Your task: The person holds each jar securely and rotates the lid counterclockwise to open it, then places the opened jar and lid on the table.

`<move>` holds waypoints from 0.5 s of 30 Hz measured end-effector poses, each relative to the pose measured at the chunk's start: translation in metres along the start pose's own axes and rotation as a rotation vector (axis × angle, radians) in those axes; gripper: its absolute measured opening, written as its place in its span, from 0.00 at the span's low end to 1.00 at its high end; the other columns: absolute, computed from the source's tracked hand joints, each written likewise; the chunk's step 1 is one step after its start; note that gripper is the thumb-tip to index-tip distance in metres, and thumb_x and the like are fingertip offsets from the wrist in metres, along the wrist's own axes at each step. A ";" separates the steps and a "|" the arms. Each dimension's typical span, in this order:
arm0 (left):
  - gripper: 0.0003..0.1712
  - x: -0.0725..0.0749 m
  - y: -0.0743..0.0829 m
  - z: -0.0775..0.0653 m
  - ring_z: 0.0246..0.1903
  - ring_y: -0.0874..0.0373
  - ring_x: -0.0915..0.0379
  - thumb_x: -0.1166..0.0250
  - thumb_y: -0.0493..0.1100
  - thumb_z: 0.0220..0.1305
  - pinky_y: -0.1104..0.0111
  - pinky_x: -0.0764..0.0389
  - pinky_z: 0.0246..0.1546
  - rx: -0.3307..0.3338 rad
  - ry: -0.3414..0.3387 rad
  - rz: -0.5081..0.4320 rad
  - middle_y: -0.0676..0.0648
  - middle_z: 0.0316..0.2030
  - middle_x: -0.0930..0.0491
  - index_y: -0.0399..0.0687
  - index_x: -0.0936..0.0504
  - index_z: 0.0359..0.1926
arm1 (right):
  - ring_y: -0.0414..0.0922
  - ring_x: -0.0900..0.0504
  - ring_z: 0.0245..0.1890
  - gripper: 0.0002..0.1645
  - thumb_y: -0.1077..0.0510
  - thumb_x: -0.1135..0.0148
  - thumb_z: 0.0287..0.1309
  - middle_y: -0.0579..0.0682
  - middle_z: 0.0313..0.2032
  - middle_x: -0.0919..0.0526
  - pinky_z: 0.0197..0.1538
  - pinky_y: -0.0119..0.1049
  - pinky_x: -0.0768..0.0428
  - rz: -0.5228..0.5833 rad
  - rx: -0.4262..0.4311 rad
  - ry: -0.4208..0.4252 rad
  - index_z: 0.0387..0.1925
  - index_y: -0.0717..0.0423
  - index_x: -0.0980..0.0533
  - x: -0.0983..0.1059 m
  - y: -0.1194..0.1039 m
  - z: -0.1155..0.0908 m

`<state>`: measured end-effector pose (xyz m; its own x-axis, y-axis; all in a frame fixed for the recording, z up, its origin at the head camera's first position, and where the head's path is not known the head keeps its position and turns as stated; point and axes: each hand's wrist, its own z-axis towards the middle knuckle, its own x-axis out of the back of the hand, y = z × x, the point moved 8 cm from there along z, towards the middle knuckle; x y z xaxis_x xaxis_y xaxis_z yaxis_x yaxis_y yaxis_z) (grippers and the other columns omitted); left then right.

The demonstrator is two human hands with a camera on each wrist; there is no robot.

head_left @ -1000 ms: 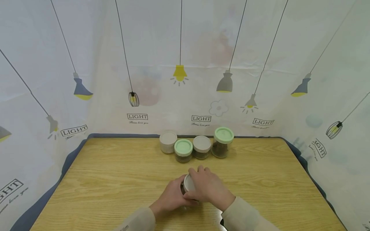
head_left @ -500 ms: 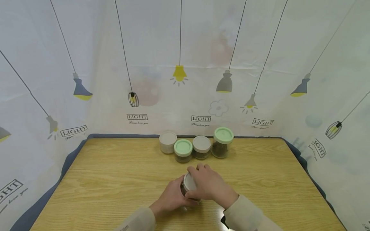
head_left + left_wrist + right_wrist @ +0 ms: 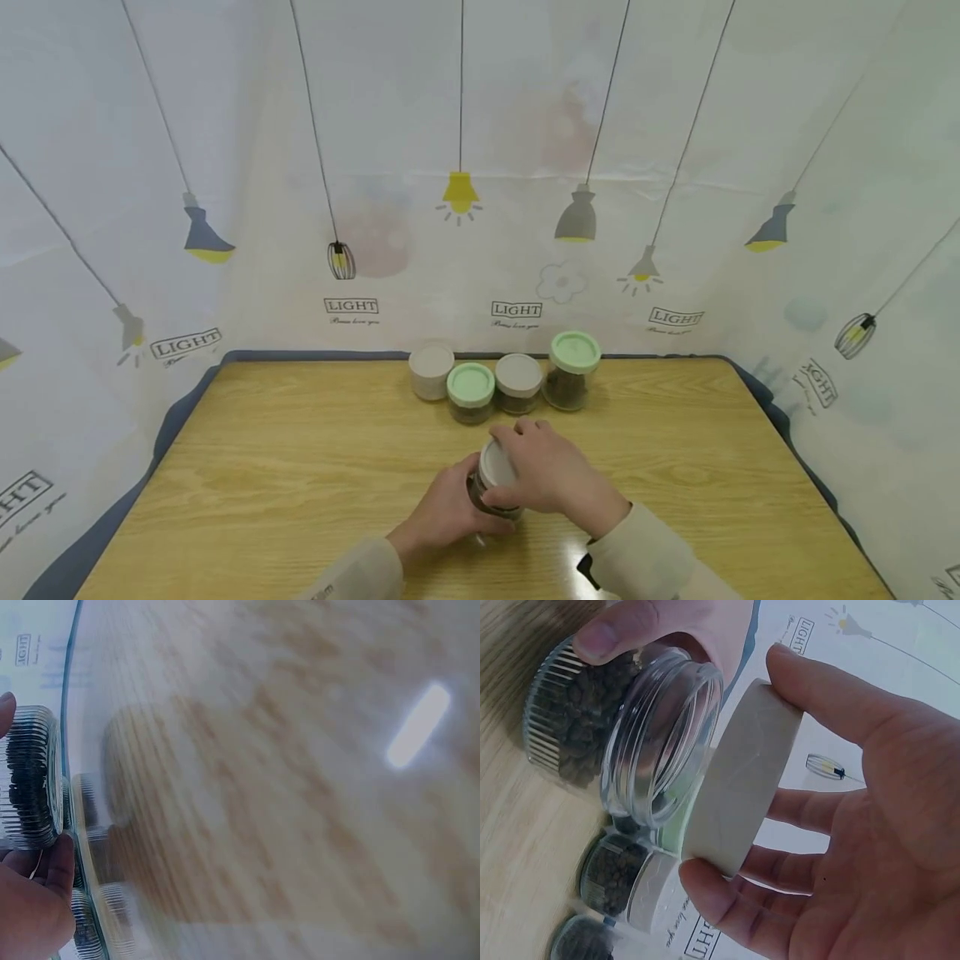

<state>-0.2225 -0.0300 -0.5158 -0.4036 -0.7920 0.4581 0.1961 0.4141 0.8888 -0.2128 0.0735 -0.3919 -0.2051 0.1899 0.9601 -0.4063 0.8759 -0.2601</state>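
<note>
A ribbed glass jar [image 3: 589, 720] with dark, pebble-like pieces inside is tilted in my left hand [image 3: 448, 508], whose thumb and fingers wrap its body. In the right wrist view its threaded mouth is bare. Just off that mouth, a visible gap away, my right hand [image 3: 551, 471] holds the off-white screw lid [image 3: 742, 776] by its rim between thumb and fingertips. From the head, the lid still overlaps the jar's top. The left wrist view catches only the jar's ribbed side and part of the left hand's fingers [image 3: 60, 866] at the left edge.
Several lidded jars stand in a row at the table's back: a white-lidded jar [image 3: 431, 375], a short green-lidded jar [image 3: 471, 392], another white-lidded jar [image 3: 518, 385] and a taller green-lidded jar [image 3: 573, 375]. Behind the wooden table [image 3: 300, 433] hangs a lamp-printed cloth [image 3: 420, 275].
The right hand has shifted slightly right and away with the lid, and more of the jar shows below the lid. The left hand stays nearly in place. The head view has turned slightly.
</note>
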 end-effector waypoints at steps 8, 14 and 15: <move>0.52 -0.005 0.005 0.007 0.54 0.59 0.26 0.20 0.60 0.40 0.62 0.26 0.55 0.015 0.009 -0.006 0.55 0.56 0.22 0.62 0.33 0.67 | 0.57 0.25 0.54 0.49 0.35 0.27 0.45 0.59 0.54 0.23 0.48 0.50 0.21 0.014 -0.029 0.007 0.65 0.53 0.31 0.005 0.020 -0.010; 0.53 -0.009 0.008 0.015 0.57 0.55 0.26 0.20 0.60 0.40 0.56 0.27 0.61 0.010 0.036 0.036 0.52 0.59 0.23 0.55 0.32 0.67 | 0.59 0.25 0.55 0.49 0.36 0.26 0.44 0.60 0.54 0.23 0.47 0.52 0.20 0.031 -0.073 0.023 0.65 0.53 0.31 0.010 0.040 -0.023; 0.53 -0.009 0.009 0.017 0.58 0.55 0.26 0.20 0.60 0.40 0.55 0.28 0.62 0.015 0.039 0.039 0.51 0.59 0.23 0.54 0.33 0.67 | 0.59 0.25 0.55 0.49 0.36 0.26 0.44 0.60 0.55 0.24 0.48 0.53 0.20 0.031 -0.081 0.024 0.65 0.53 0.31 0.011 0.044 -0.026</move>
<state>-0.2318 -0.0116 -0.5127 -0.3608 -0.7920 0.4926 0.1979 0.4511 0.8702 -0.2097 0.1255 -0.3899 -0.1951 0.2272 0.9541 -0.3268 0.9021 -0.2816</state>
